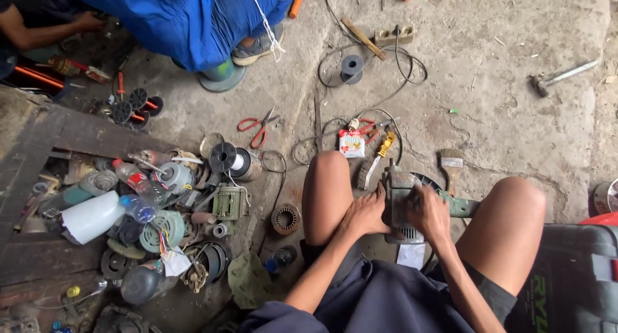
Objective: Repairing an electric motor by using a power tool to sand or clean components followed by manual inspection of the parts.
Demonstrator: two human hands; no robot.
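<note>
A grey-green electric motor [399,204] stands on the concrete floor between my bare knees. My left hand [365,212] grips its left side. My right hand [430,216] clasps its right side and top. A metal bracket or handle [462,206] sticks out to the right of the motor. A white slip of paper [410,256] lies under it near my shorts.
A paintbrush [451,162], a small red-and-white box [351,143], red scissors [257,128], a wire spool [352,68] and a hammer [562,75] lie on the floor. A heap of motor parts and bottles [154,211] sits left. Another person in blue [193,18] crouches at the top.
</note>
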